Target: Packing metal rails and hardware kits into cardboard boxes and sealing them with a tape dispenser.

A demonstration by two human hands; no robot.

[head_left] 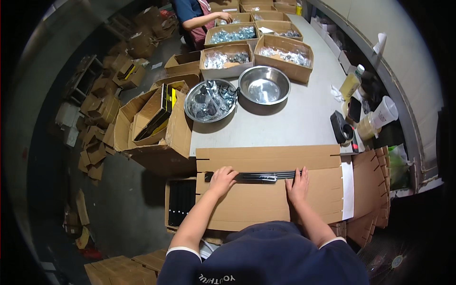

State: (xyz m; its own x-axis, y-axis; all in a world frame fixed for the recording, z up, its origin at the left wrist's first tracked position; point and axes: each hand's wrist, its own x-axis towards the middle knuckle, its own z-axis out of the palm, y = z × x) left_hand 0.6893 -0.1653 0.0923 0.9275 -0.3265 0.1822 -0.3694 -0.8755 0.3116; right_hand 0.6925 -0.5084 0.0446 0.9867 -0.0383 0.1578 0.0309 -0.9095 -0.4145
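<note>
A bundle of thin black rods [256, 177] lies crosswise on a flat, unfolded cardboard box [266, 204] in front of me. Something clear and shiny, perhaps plastic wrap, covers part of it. Over the bundle's left part my left hand [222, 182] is closed, its fingers curled across the rods. My right hand [298, 187] rests at the right end with fingers stretched out and lying over the rods. What the palms touch is hidden. Slots are cut along the cardboard's left and right edges.
Beyond stand a steel bowl of bagged black parts [209, 102], a second steel bowl [264, 85] and boxes of bagged parts [285, 54]. An open carton [156, 123] stands left; more flat cardboard [368, 190], a tape dispenser [341, 128] and a bottle [351, 83] right. A co-worker [194, 23] reaches into a far box.
</note>
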